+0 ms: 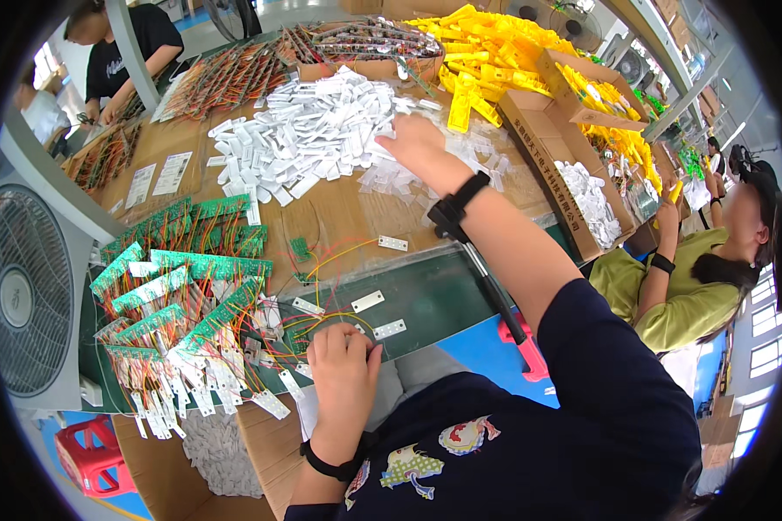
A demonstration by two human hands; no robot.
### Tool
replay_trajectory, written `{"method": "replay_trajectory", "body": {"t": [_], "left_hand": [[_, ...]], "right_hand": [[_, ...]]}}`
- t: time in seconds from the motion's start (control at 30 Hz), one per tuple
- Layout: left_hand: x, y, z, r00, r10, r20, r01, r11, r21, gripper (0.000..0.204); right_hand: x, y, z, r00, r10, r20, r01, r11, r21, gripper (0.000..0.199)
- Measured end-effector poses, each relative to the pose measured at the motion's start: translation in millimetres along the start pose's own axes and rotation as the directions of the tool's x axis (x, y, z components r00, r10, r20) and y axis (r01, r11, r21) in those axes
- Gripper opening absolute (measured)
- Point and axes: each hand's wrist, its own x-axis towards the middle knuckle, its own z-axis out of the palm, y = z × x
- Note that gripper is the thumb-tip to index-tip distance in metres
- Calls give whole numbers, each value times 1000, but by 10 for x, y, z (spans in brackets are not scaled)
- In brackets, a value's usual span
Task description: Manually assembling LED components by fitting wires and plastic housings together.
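My right hand [417,143] reaches over the right side of a big heap of small white plastic pieces [313,130]. Its fingers bend down among the pieces, with the tips partly hidden. Close to the table's front edge, my left hand [343,360] has its fingers curled in; whatever they hold is hidden. Around it lie small white plates with holes, one plate [389,329] just to its right and another plate [367,301] farther back. Thin red and yellow wires run beside its fingers. To its left are several green circuit boards [213,260] with wires attached.
Yellow plastic parts [495,52] are heaped at the back right, beside an open cardboard box [573,187] holding white pieces. Wired strips [235,78] lie at the back. A fan [22,295] stands left. A co-worker [686,278] sits at right; another person [122,52] works at far left.
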Motion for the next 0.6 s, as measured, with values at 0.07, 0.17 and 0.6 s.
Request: {"method": "replay_trajectory", "body": {"t": [0.07,0.17,0.6], "left_hand": [[3,1,6,1000,-5,-8,5,1000,-17,21],[33,50,-29,999,-9,-46,5,997,-73,19],[48,-81,-148,917,-398,-5,288,671,-683,17]], "right_hand": [[148,-12,164,980,166,111,-148,977,-152,27],[231,128,283,990,136,-36,-140,970,-201,21],[483,189,429,986,160,38,-159,987,-21,39]]}}
